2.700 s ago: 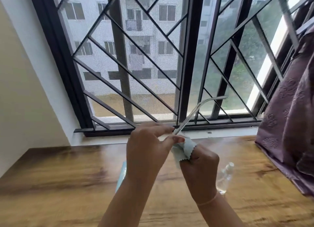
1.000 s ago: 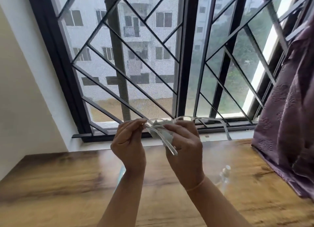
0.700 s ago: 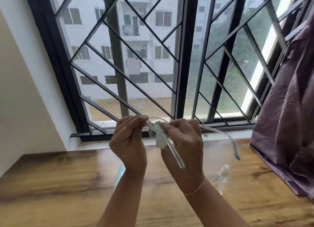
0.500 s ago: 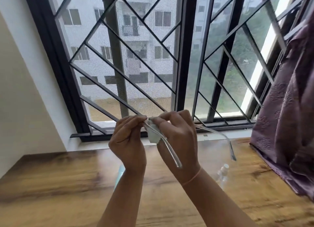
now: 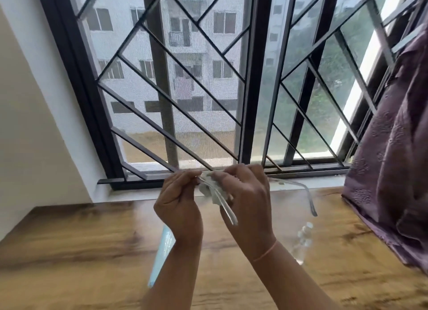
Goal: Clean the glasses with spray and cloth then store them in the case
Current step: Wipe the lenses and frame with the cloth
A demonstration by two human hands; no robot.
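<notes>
I hold clear-framed glasses [image 5: 301, 188] up in front of the window, above the wooden table [image 5: 69, 251]. My left hand [image 5: 178, 205] pinches the left end of the frame. My right hand [image 5: 247, 196] pinches a small pale cloth [image 5: 209, 190] around a lens; the lenses are hidden behind my fingers. One clear temple arm points down between my hands, the other curves out to the right. A small clear spray bottle [image 5: 302, 242] lies on the table to the right of my right forearm. A light blue case [image 5: 163, 251] lies on the table, partly hidden behind my left forearm.
A black window grille [image 5: 252, 78] and a white sill [image 5: 139, 193] run along the table's far edge. A purple curtain [image 5: 393, 170] hangs at the right and drapes onto the table. A cream wall [image 5: 27, 124] stands at the left.
The glasses turned from end-on to face-on and both hands rose toward the window. My right hand keeps rubbing the cloth on the lens, and the right temple arm has swung outward and down.
</notes>
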